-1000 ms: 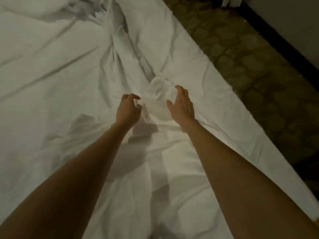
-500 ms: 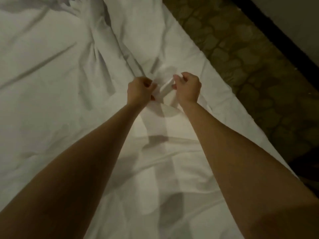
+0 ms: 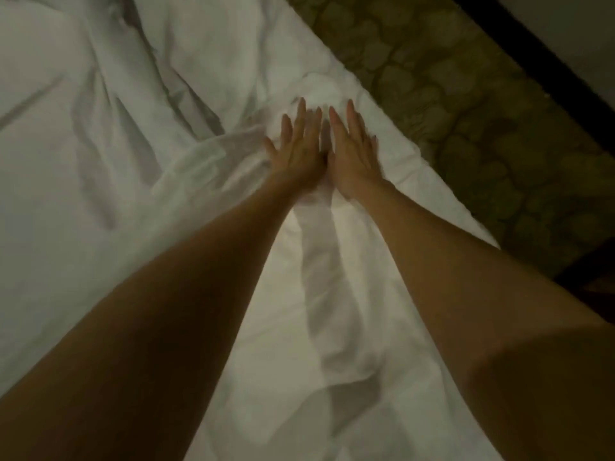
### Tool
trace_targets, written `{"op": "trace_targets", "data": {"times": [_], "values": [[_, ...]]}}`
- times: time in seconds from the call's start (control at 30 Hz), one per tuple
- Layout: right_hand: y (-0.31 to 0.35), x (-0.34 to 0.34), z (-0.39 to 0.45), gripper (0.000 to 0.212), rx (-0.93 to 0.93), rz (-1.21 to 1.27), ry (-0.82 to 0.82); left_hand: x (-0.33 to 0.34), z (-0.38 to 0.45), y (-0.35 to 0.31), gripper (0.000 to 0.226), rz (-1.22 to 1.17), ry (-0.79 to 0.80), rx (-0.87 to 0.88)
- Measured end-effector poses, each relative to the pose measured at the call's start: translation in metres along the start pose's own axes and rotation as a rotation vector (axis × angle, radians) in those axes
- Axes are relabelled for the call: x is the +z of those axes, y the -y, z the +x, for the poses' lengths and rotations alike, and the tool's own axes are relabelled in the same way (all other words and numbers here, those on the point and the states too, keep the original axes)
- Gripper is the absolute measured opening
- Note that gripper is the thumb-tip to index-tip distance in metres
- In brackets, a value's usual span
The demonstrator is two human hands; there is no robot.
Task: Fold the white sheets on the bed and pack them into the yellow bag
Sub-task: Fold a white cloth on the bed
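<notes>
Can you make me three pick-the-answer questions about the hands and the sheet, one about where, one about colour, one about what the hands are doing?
1. Where are the two hands?
A. side by side on the sheet
B. on the floor
C. far apart at the bed corners

2. What colour is the sheet?
A. yellow
B. white
C. blue

3. How are the fingers?
A. curled in fists
B. pinching cloth
C. straight and flat

Answers:
1 A: the left hand and right hand lie next to each other on the sheet.
2 B: the cloth looks white.
3 C: both hands lie flat with straight fingers.
</notes>
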State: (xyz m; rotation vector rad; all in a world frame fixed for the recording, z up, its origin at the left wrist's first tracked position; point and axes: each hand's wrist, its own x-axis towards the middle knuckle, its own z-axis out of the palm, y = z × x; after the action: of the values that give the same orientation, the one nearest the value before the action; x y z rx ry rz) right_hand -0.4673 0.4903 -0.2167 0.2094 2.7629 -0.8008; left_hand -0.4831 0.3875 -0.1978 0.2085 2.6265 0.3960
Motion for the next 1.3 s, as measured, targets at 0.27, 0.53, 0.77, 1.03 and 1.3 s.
{"op": "trace_targets", "data": {"times": [0.27, 0.53, 0.77, 1.03, 1.3], "values": [[-0.068, -0.001, -0.068, 0.05, -0.061, -0.118, -0.03, 0.053, -0.063, -0.033, 0.061, 0.107, 0.057, 0.074], [-0.104, -0.019, -0.17, 0.044, 0.044, -0.062, -0.022, 0.1, -0.158, -0.089, 0.067, 0.226, 0.202, 0.192], [-0.154, -0.018, -0.289, 0.036, 0.323, 0.327, -0.104, 0.123, -0.22, -0.121, 0.053, 0.35, 0.191, 0.456], [-0.186, -0.029, -0.351, 0.035, 0.523, 0.595, -0.234, 0.13, -0.213, -0.163, 0.043, 0.332, 0.175, 0.535], [-0.22, -0.07, -0.361, 0.012, 0.504, 0.507, -0.215, 0.124, -0.196, -0.206, 0.021, 0.19, 0.063, 0.45]]}}
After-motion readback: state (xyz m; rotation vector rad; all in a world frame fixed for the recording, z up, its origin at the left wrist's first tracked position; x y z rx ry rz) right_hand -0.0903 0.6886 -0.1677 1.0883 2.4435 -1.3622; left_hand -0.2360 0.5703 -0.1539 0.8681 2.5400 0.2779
